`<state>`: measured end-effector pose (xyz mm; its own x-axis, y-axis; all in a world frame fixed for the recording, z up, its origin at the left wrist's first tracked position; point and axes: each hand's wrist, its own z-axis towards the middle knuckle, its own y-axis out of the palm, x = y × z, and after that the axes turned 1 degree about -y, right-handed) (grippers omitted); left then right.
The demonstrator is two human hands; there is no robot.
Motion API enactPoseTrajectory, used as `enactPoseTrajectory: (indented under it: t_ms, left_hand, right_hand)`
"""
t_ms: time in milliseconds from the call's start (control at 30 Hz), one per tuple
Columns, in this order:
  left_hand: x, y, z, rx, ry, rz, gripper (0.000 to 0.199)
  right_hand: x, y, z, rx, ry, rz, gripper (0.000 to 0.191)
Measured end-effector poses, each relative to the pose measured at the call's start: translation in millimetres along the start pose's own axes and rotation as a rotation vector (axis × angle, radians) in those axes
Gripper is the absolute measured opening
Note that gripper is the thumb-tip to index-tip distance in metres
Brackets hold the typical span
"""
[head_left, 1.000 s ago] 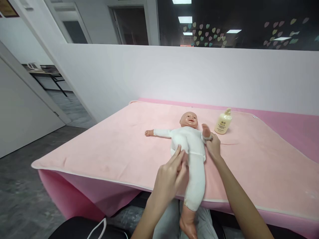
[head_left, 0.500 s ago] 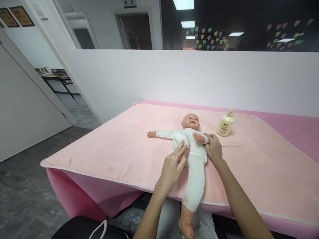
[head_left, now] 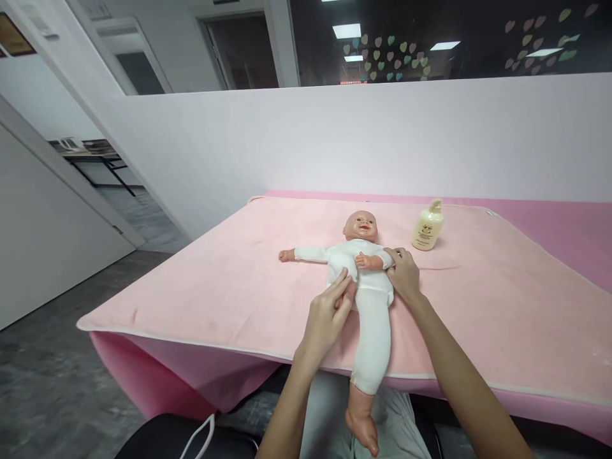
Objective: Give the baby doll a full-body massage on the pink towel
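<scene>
A baby doll [head_left: 374, 331] in a white cloth body suit lies face up on the pink padded mat. My left hand [head_left: 327, 315] is closed at the doll's lower front, fingers against a rounded white bulge that looks like a bent knee; what lies under the palm is hidden. My right hand [head_left: 404, 273] grips the white sleeve of the doll's arm, which is folded over its chest. The other doll arm stretches out sideways. One leg is straight, its bare foot hanging past the table edge above my lap.
A pale yellow pump bottle [head_left: 428, 226] stands beyond my right hand. The pink mat [head_left: 201, 280] covers the table, with a darker pink cloth [head_left: 549, 223] under it. A white wall [head_left: 335, 140] rises behind. A black seat [head_left: 157, 440] is at the lower left.
The doll's folded arm has shifted a little to the left across its chest, with my right hand on it. My left hand stays at the bulge. The camera view has tilted slightly.
</scene>
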<state>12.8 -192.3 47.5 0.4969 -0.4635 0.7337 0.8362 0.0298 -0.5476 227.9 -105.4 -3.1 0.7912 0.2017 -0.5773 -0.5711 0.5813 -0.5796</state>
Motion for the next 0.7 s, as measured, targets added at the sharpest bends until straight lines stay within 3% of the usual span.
enactPoseTrajectory:
  t_ms: [67, 133, 233, 400, 567, 700]
  left_hand:
    - [-2.5, 2.9, 10.2, 0.002, 0.014, -0.002, 0.038]
    - [2.1, -1.7, 3.0, 0.008, 0.038, 0.002, 0.038]
    - [10.2, -10.7, -34.2, 0.056, 0.122, 0.038, 0.039]
    - [1.0, -5.2, -104.5, 0.155, 0.306, 0.185, 0.05]
    - [-15.5, 1.0, -126.3, 0.051, 0.445, 0.338, 0.038]
    - [-17.7, -13.5, -122.5, -0.059, 0.577, 0.415, 0.035]
  right_hand:
    - [0.2, -1.0, 0.4, 0.005, 0.019, 0.033, 0.044]
    - [3.2, -1.0, 3.1, 0.054, 0.149, 0.148, 0.033]
    - [9.2, 0.9, 8.6, 0.162, 0.442, 0.376, 0.021]
    - [17.3, 5.8, 11.3, 0.28, 0.74, 0.808, 0.035]
    - [16.9, 3.8, 11.9, 0.36, 0.897, 0.965, 0.045]
    - [24.3, 0.0, 16.5, 0.392, 0.969, 1.024, 0.039]
